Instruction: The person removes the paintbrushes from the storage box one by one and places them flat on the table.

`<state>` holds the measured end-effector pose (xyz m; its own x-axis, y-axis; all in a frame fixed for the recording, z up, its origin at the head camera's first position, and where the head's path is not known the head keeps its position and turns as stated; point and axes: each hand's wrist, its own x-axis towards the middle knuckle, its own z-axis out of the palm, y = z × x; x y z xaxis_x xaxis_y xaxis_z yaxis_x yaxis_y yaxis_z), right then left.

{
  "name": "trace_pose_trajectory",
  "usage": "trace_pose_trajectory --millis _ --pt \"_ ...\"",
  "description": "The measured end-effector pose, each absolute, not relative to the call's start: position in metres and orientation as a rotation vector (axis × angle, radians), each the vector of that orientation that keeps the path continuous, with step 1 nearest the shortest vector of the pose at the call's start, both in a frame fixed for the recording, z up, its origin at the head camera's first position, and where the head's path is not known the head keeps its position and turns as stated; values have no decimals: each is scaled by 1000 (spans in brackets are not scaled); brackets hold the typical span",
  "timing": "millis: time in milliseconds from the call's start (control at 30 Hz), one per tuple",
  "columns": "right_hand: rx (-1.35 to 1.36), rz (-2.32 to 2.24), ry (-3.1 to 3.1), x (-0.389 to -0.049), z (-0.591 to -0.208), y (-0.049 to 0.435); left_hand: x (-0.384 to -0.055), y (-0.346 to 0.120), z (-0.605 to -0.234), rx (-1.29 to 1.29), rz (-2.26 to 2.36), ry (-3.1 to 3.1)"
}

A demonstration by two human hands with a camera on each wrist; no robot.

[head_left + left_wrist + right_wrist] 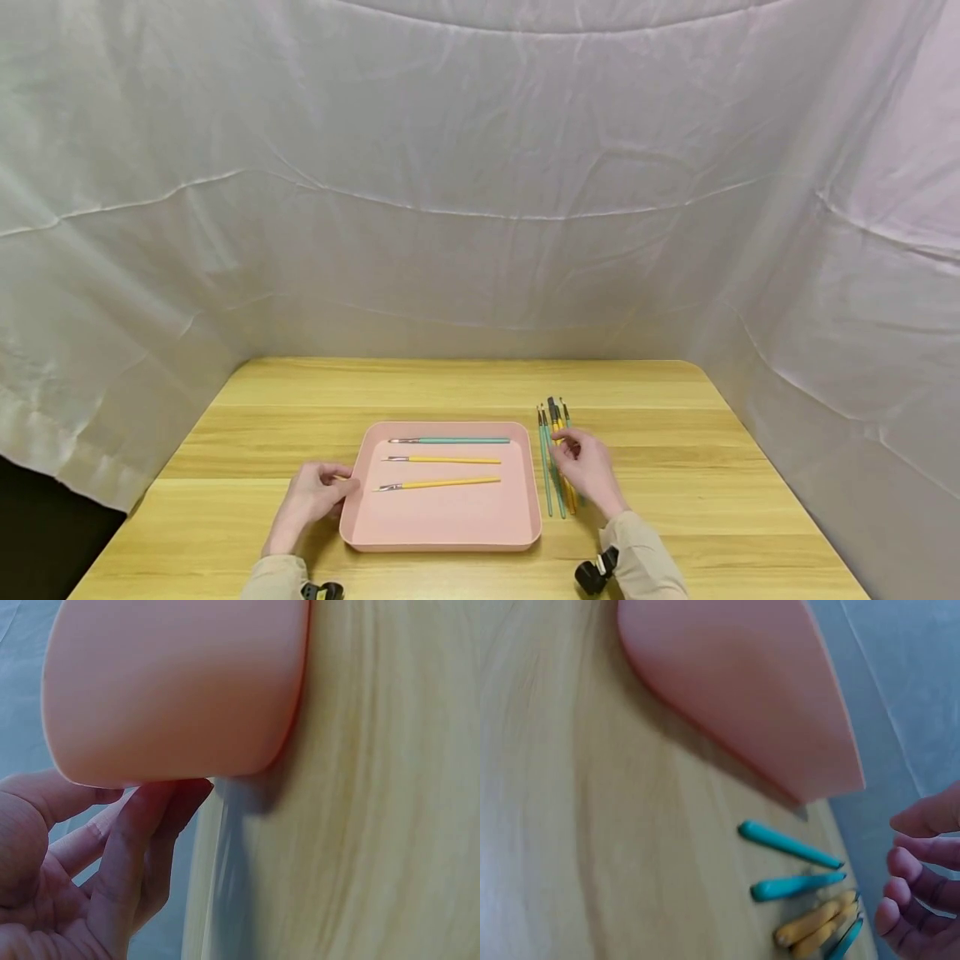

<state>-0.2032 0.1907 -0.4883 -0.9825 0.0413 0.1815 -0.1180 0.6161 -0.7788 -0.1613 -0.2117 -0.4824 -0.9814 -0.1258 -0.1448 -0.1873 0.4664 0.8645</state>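
Note:
A pink rectangular tray (442,523) lies on the table. Inside it are a teal-handled paintbrush (465,440) and two yellow-handled paintbrushes (457,460), set crosswise and apart. My left hand (313,497) grips the tray's left edge, thumb at the rim and fingers against the outer wall (180,705). Several more paintbrushes (546,475), teal and yellow, lie in a loose bunch right of the tray, bristles away from me. Over this bunch hovers my right hand (587,467), fingers bent and spread; the right wrist view shows nothing between them, with the teal handles (787,844) nearby.
Below everything is a wooden table (690,467) with light yellow grain. Pale grey fabric (480,275) hangs behind the table and along both sides. A dark area (52,525) shows at the lower left, beyond the table.

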Motion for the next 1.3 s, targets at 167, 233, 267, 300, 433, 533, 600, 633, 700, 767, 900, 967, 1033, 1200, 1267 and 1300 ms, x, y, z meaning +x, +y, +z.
trace_pose_trajectory --millis 167,233,267,300,433,533,600,633,700,767,900,967,1033,1200,1267,1300 --pt "130 1356 -2646 -201 -482 183 -162 -212 -484 -283 1573 2636" --pt "155 1365 -2638 -201 -481 181 -162 -212 -484 -283 1577 2633" --pt "168 1367 -2635 -201 -480 180 -162 -212 -484 -283 1579 2631" --pt "178 1371 -2629 -201 -480 179 -163 -212 -484 -284 1579 2631" --pt "234 1366 -2603 -204 -477 172 -163 -212 -484 -286 1584 2630" --pt "297 1368 -2604 -205 -472 165 -162 -212 -484 -283 1590 2632" --pt "355 1367 -2625 -206 -469 159 -162 -212 -484 -278 1592 2635" --pt "388 1364 -2641 -206 -467 157 -162 -212 -484 -274 1593 2637" --pt "485 1352 -2680 -207 -464 152 -162 -212 -484 -266 1596 2641" --pt "575 1335 -2732 -207 -462 147 -161 -212 -484 -260 1597 2643" --pt "783 1314 -2809 -210 -461 136 -161 -212 -484 -265 1597 2641" --pt "859 1323 -2838 -212 -460 130 -161 -212 -485 -270 1598 2637" --pt "915 1331 -2860 -215 -460 125 -162 -212 -485 -269 1599 2634" --pt "986 1342 -2877 -219 -460 113 -162 -212 -485 -266 1591 2643" --pt "1006 1341 -2874 -221 -460 109 -162 -212 -485 -264 1590 2645" --pt "1015 1335 -2874 -222 -460 107 -162 -212 -485 -263 1588 2647"
